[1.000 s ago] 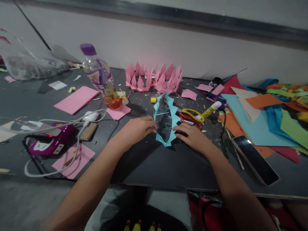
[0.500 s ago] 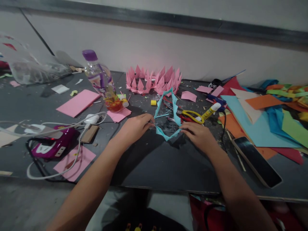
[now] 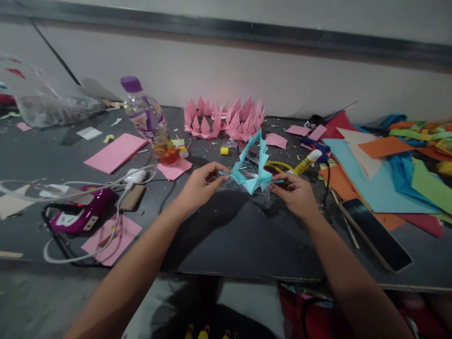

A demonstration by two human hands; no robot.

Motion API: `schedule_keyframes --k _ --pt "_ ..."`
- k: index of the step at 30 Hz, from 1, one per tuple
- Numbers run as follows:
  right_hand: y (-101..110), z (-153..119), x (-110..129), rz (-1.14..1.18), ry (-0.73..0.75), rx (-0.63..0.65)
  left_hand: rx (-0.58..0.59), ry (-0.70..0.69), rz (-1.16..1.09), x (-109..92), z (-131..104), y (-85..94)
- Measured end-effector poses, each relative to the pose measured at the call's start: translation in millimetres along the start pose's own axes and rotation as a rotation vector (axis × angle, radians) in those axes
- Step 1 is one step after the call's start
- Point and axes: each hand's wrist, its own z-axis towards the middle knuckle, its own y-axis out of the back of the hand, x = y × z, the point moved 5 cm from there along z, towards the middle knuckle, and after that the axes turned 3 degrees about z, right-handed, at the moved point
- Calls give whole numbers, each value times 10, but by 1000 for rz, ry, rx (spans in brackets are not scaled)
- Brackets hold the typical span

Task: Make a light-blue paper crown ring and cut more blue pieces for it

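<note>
A light-blue folded paper crown [image 3: 251, 181] with pointed tips is held just above the dark table, forming a roughly triangular loop. My left hand [image 3: 205, 185] pinches its left tip between thumb and fingers. At the opposite side my right hand [image 3: 294, 192] grips the right tip in the same way. Behind it stand two pink folded paper crowns [image 3: 205, 126] side by side. Pliers and scissors with yellow handles [image 3: 278, 165] lie partly hidden behind the blue paper, along with a yellow glue stick [image 3: 308, 162].
A purple-capped bottle [image 3: 146, 120] stands left of the pink crowns. Cables and a purple power adapter [image 3: 81, 209] lie at left. On the right are a phone [image 3: 376, 235], a blue glue gun [image 3: 317, 146] and coloured paper sheets [image 3: 370, 181]. Paper scraps litter the table [image 3: 226, 245].
The blue paper crown has been tilted and squeezed from an elongated loop to a triangular one, its side tips now pointing out. Both hands have turned slightly and still hold it.
</note>
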Motion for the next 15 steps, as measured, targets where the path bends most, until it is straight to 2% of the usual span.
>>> schedule_keyframes --k 9,12,15 --pt "84 -52 26 -92 -21 -168 -66 -50 75 37 -14 12" --pt "28 -58 60 -137 14 -100 -51 -75 125 26 -10 12" --pt "-66 -53 71 -231 61 49 31 -88 208 27 -2 -33"
